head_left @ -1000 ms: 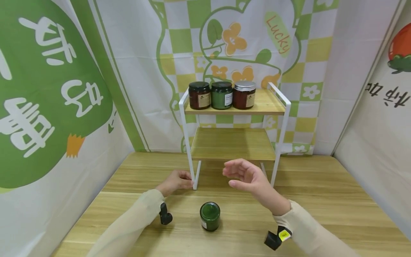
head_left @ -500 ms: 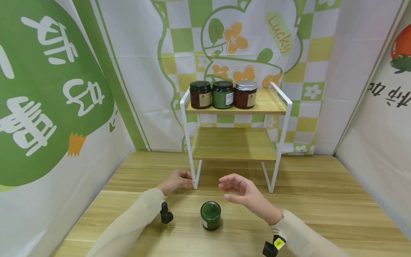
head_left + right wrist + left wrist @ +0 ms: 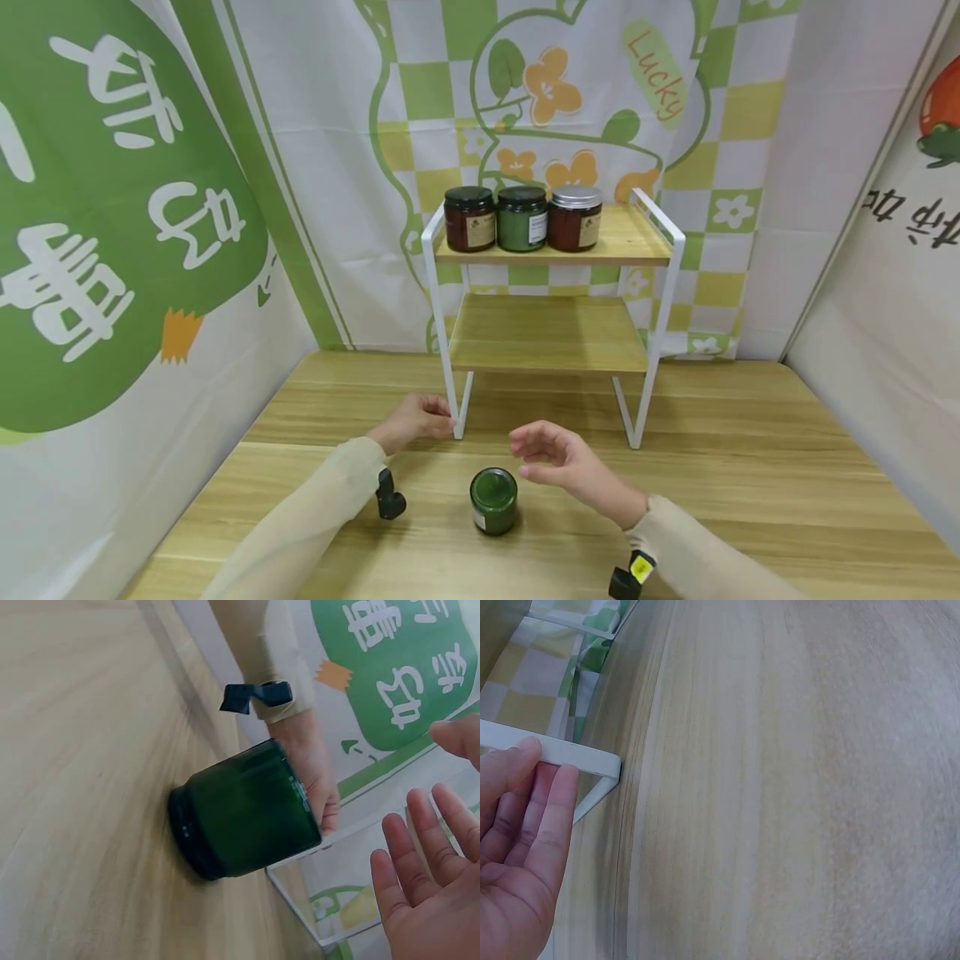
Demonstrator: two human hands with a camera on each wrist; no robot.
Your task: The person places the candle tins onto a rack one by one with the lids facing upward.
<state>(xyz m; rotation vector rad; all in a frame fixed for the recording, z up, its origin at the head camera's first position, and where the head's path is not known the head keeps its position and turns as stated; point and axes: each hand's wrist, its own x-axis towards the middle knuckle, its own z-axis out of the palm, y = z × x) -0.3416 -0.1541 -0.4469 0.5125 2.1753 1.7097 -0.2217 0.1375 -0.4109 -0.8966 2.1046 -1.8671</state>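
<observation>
My left hand (image 3: pixel 412 422) pinches the foot of the white metal leg (image 3: pixel 592 758) of a two-tier shelf rack (image 3: pixel 551 333), thumb on one side and fingers on the other. A green glass jar (image 3: pixel 494 502) stands upside down on the table in front of the rack; in the right wrist view its black lid (image 3: pixel 187 836) is against the tabletop. My right hand (image 3: pixel 566 465) hovers just to the right of this jar and behind it, fingers relaxed and apart from it, holding nothing.
On the rack's top board stand a brown jar with black lid (image 3: pixel 470 221), a green jar with black lid (image 3: pixel 522 221) and a brown jar with silver lid (image 3: pixel 574 221). Printed cloth (image 3: pixel 337 208) hangs behind and at both sides of the wooden table (image 3: pixel 750 483).
My right hand has come down and nearer to me, from in front of the rack's lower board to beside the green jar. My left hand stays at the leg.
</observation>
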